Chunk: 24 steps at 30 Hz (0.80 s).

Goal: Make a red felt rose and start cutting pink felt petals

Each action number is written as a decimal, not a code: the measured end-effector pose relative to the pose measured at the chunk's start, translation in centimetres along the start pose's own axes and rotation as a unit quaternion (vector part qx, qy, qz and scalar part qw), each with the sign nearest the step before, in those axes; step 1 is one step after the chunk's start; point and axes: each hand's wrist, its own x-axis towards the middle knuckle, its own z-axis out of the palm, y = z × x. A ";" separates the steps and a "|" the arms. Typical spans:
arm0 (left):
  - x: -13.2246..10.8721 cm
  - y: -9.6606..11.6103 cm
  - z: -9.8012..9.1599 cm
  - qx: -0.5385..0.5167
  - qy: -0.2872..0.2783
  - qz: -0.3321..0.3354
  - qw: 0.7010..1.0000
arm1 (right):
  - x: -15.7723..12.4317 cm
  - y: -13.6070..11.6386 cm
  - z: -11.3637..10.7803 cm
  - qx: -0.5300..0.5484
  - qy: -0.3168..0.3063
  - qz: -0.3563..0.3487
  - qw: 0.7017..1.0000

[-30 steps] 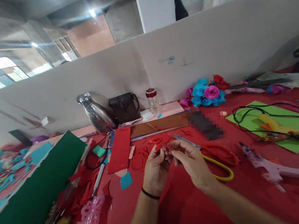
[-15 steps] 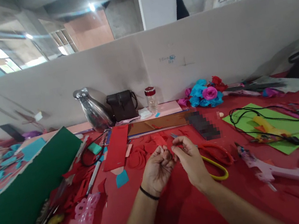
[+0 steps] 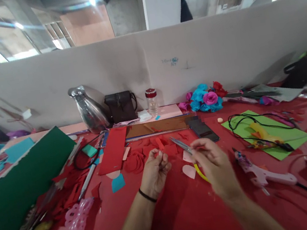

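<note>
Gripping scissors [image 3: 181, 145] in right hand [image 3: 214, 163]; left of scissors, pinching left hand [image 3: 154, 172] closed, cannot tell on what. Could nick fingertips by swinging blades sideways.

Pale partition [image 3: 121, 69] behind the desk [image 3: 184, 220]: one handwritten inscription [image 3: 170, 61] in blue-green, set in two short lines, the upper a faint row of figures with zeros discernible and its end blotted over, the lower a number beginning 16, last digit uncertain. Same partition, just right of the inscription: one thin hand-drawn mark [image 3: 187, 65], an upright stroke meeting a level line.
</note>
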 end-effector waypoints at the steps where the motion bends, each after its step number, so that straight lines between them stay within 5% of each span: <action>1: -0.1 0.0 0.1 -0.006 -0.007 0.004 1.000 | -0.1 0.2 -2.1 -0.074 0.009 -0.036 0.997; 5: -0.4 0.0 0.3 -0.020 -0.044 0.005 0.999 | 0.1 4.0 -12.3 -0.402 0.008 -0.145 0.904; 9: -0.6 0.1 0.4 -0.018 -0.057 -0.001 0.998 | -0.2 9.1 -19.3 -0.587 -0.012 -0.102 0.803; 12: -0.7 0.2 0.5 -0.008 -0.049 0.007 0.999 | -0.8 10.5 -20.1 -0.630 -0.063 -0.061 0.771; 16: -0.7 0.2 0.4 0.008 -0.029 0.010 1.000 | -1.1 9.2 -18.6 -0.658 -0.083 -0.022 0.748; 19: -0.6 0.1 0.3 0.020 -0.021 0.010 1.000 | -1.0 8.1 -18.0 -0.640 -0.071 -0.032 0.764; 24: -0.5 0.1 0.2 0.024 0.007 0.013 1.000 | 0.0 6.2 -15.1 -0.389 0.020 -0.107 0.915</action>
